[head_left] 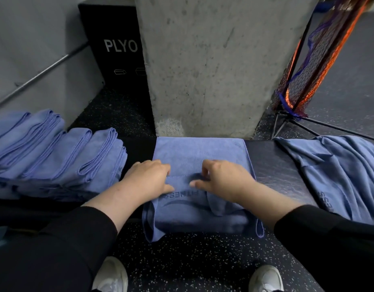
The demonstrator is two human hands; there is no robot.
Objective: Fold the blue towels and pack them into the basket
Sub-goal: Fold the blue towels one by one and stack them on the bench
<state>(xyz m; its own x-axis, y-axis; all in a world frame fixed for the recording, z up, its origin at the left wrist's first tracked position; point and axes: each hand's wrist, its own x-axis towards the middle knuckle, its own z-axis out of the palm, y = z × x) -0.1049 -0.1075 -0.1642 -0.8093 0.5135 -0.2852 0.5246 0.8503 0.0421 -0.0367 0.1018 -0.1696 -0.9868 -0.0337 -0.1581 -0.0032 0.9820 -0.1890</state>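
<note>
A blue towel (199, 152) lies partly folded on a dark bench (272, 165), its near end hanging over the front edge. My left hand (148, 178) rests on the towel with fingers curled at the folded hem. My right hand (222, 180) pinches that same hem near the middle. A row of folded blue towels (62, 152) is stacked on the left. On the right lies a loose, unfolded blue towel (339, 171). No basket is in view.
A concrete pillar (213, 66) stands right behind the bench. A black plyo box (116, 51) is at the back left, a netted orange and black stand (308, 66) at the back right. My white shoes (112, 277) are on the speckled floor.
</note>
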